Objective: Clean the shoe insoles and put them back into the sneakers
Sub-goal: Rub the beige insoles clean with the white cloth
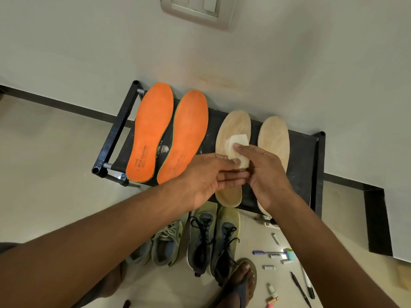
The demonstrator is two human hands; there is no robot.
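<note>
The setting is a home interior, most likely an entry or hallway corner. Indicators: a low black shoe rack (pixel 307 152) placed against a plain painted wall (pixel 311 63) with a dark skirting strip (pixel 55 103), a white wall switch plate (pixel 198 10), and a glossy tiled floor (pixel 44 163). Laced sneakers (pixel 209 236) stand on the floor near the rack, beside scattered pens (pixel 300 287).

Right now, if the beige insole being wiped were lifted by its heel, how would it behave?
The beige insole looks thin and flat, so it would probably droop. It is likely light, and might slide on the black rack unless the left hand steadies it.
</note>
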